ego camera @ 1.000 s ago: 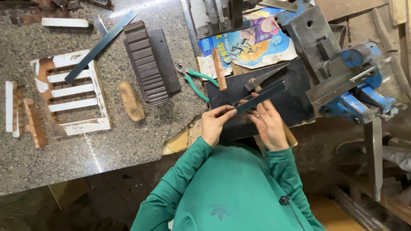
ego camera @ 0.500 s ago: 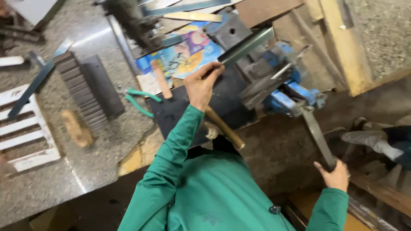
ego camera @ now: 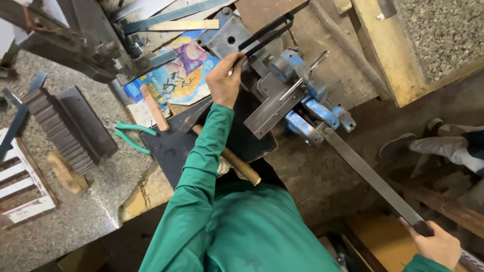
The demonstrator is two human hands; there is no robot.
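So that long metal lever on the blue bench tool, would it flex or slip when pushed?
Probably stiff: the lever looks like a thick, straight steel bar. It is likely heavy for its size. Its bare surface could be slippery, though the right hand grips its far end, where leverage seems greatest.

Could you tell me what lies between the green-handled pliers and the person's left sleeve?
In the head view, a dark metal sheet lies between the pliers and the sleeve.

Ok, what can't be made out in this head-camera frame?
- Left hand fingertips: curled over the thin dark metal strip, grip hidden.
- Right hand on the long grey steel lever: cut off by the bottom edge.
- Wooden handle: head hidden under the green sleeve.
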